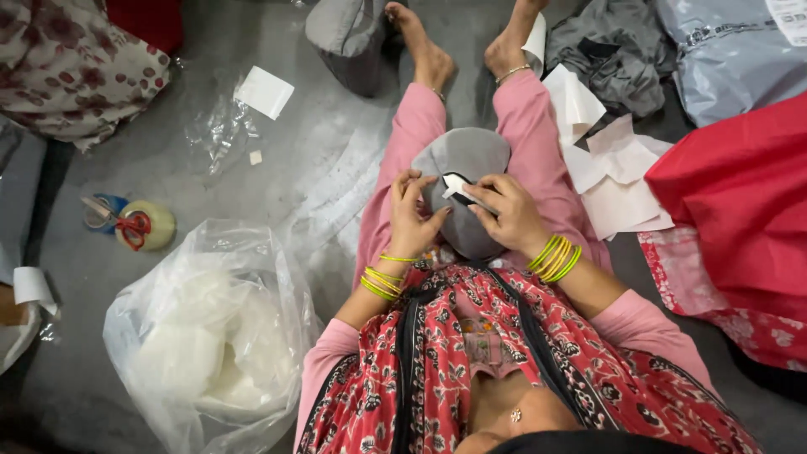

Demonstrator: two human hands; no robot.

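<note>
A grey rounded parcel rests on my lap between my pink-trousered legs. My left hand holds its left side, fingers curled on the grey wrap. My right hand presses on its right side, and its fingertips pinch a small white label with dark edges on top of the parcel. Both wrists carry yellow-green bangles.
A clear plastic bag of white stuff lies at my left. A tape roll with red scissors sits further left. White papers and a red bag lie at right; grey parcels at the back.
</note>
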